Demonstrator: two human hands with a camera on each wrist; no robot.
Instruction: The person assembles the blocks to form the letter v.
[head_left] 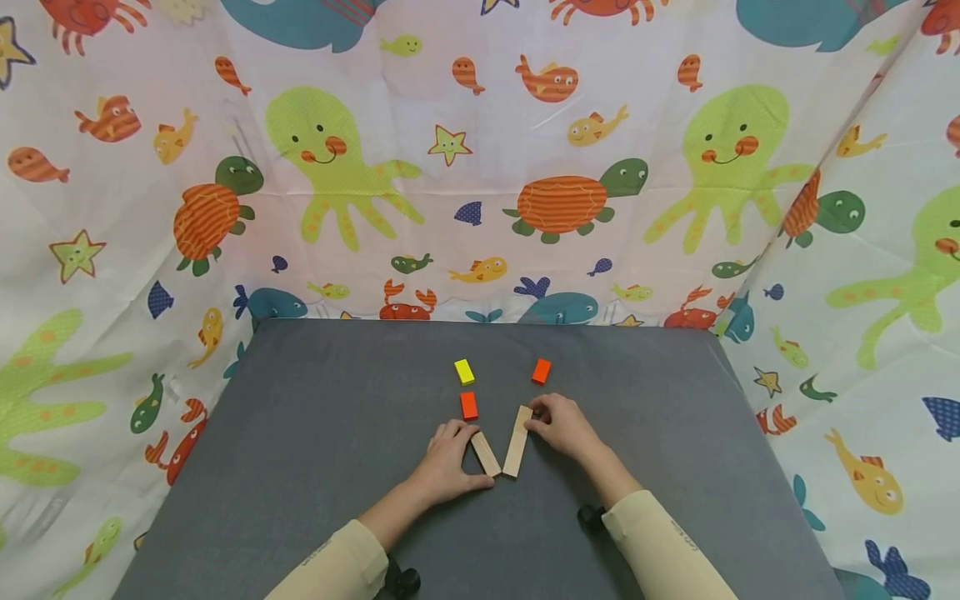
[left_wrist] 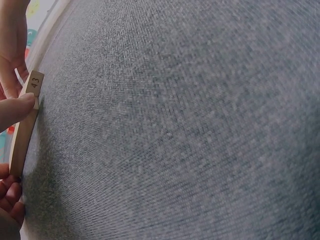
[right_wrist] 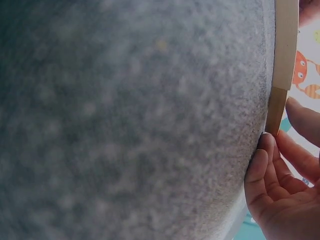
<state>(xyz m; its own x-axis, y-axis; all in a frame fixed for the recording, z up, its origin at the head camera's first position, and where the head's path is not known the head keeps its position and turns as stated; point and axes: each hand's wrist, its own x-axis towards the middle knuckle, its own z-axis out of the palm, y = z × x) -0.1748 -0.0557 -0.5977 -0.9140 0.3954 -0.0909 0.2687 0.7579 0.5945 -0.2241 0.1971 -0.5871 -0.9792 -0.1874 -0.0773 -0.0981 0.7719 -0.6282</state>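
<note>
Two plain wooden blocks stand in a V on the grey cloth, their near ends close together. My left hand [head_left: 447,467] holds the left wooden block [head_left: 486,454] by its ends, thumb at the near end and fingers at the far one. In the left wrist view a block end printed "43" [left_wrist: 34,82] shows beside the thumb. My right hand [head_left: 566,427] pinches the far end of the right wooden block [head_left: 518,442]. The right wrist view shows the fingers [right_wrist: 270,172] of this hand at the block's end.
Just beyond the left fingertips lies an orange-red block [head_left: 468,406], with a yellow block [head_left: 464,372] behind it. Another orange block [head_left: 541,372] sits past the right hand. A curtain [head_left: 480,242] printed with sea animals hangs around the grey table [head_left: 337,392].
</note>
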